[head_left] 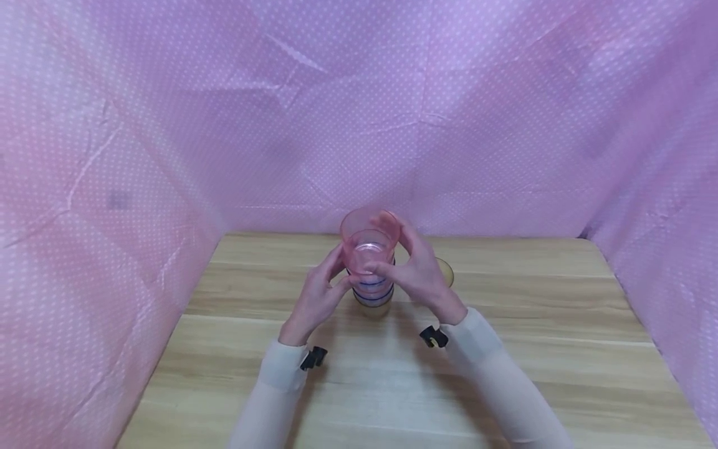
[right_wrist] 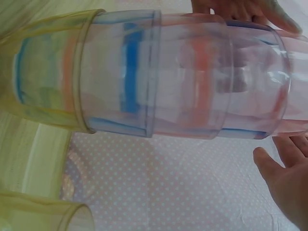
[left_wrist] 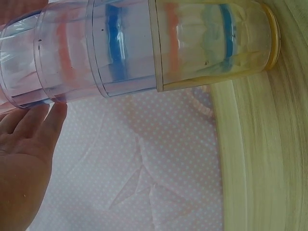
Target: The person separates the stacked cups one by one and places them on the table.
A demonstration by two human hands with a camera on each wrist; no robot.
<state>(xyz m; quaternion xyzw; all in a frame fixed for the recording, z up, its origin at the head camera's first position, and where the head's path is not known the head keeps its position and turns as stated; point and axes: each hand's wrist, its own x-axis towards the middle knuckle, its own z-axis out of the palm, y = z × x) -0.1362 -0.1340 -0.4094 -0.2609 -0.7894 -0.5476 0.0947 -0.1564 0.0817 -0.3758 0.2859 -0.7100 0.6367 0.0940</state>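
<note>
A tall stack of nested see-through plastic cups (left_wrist: 130, 48) stands upright on the table, a yellow cup (right_wrist: 43, 72) lowest and blue- and pink-tinted ones above it. At the top sits a pink cup (head_left: 367, 218) with a wide open rim. My right hand (head_left: 417, 268) grips this pink cup from the right, thumb at the near side and fingers round the far side. My left hand (head_left: 316, 299) holds the stack from the left just below, its thumb in front and its fingertips (left_wrist: 57, 110) against a cup's side.
A second yellow cup (head_left: 445, 272) stands on the wooden table (head_left: 533, 349) behind my right hand, partly hidden by it. Pink dotted cloth (head_left: 336, 125) hangs at the back and along both sides of the table.
</note>
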